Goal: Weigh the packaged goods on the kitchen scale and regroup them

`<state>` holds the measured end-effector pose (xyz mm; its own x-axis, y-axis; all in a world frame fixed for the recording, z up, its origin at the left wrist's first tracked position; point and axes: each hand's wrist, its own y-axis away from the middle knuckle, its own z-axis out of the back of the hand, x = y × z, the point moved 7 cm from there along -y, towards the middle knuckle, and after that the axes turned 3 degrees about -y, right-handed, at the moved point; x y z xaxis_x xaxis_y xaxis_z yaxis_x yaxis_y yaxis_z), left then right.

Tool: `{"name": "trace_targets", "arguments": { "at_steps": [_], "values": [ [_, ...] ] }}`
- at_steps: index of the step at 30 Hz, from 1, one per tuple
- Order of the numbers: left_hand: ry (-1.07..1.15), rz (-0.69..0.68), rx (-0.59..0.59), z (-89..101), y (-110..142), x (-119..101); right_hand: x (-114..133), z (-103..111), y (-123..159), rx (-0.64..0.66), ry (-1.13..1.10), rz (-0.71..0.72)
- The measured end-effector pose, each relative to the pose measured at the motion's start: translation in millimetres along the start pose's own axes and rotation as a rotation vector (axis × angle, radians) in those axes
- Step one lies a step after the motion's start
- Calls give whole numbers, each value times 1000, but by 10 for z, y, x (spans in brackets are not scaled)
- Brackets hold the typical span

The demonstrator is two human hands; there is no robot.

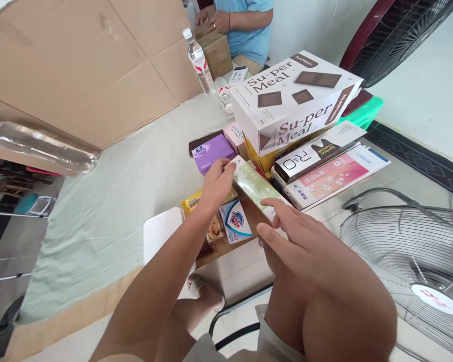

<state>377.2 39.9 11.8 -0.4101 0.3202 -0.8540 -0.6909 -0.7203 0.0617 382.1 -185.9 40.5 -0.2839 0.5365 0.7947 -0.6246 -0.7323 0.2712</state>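
Note:
A long pale green box (255, 187) lies at the table's near edge, and both hands grip it. My left hand (216, 184) pinches its far end with curled fingers. My right hand (295, 235) closes on its near end, thumb and forefinger on the box. Under the left wrist sit a small white and blue soap pack (236, 221) and a yellow snack packet (192, 201). A purple box (212, 152) lies just beyond the left hand.
A big white "Su-per Meal" box (292, 100) tops a stack of flat boxes (324, 166) at right. A water bottle (199, 61) and a large cardboard sheet (86, 65) stand behind. A seated person (245, 25) is at the far end. A floor fan (411, 261) is at right.

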Motion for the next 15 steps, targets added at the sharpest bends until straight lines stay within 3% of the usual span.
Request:
{"name": "trace_targets", "arguments": {
  "at_steps": [4,6,8,12,15],
  "values": [
    [47,-61,-33,177,111,-51,104,-82,75,124,-15,24],
    [114,-98,-57,414,232,-73,199,-134,135,172,-24,69],
    [202,-88,-132,769,414,-20,333,-200,177,195,-22,136],
    [274,52,-397,1567,928,386,694,-487,149,259,-19,293],
    [227,116,-513,1938,1277,818,926,-828,38,291,-5,342]
  ]
}}
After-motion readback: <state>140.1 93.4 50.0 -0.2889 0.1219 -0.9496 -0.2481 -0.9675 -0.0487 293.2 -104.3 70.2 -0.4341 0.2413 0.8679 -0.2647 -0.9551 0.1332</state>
